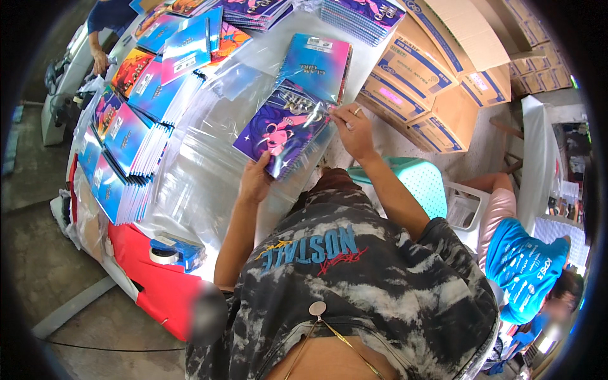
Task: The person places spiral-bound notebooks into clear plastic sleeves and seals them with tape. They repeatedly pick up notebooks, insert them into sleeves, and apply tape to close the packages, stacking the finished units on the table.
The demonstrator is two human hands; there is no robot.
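A purple spiral notebook (277,132) with a cartoon figure on its cover lies tilted in front of me, with shiny clear plastic over it. My left hand (254,180) grips its lower left edge, thumb on top. At the upper right corner, my right hand (356,132) pinches the clear plastic sleeve (320,120) between thumb and fingers. Just beyond is a small pile of notebooks, topped by a blue and pink one (315,63). Clear plastic bags (206,136) are spread over the table to the left of the notebook.
Stacks of notebooks (136,136) line the table's left side, with more piles (361,19) at the back. Cardboard boxes (415,69) stand at right above a turquoise basket (415,183). A tape dispenser (180,252) sits near red cloth (149,272). Other people work at both sides.
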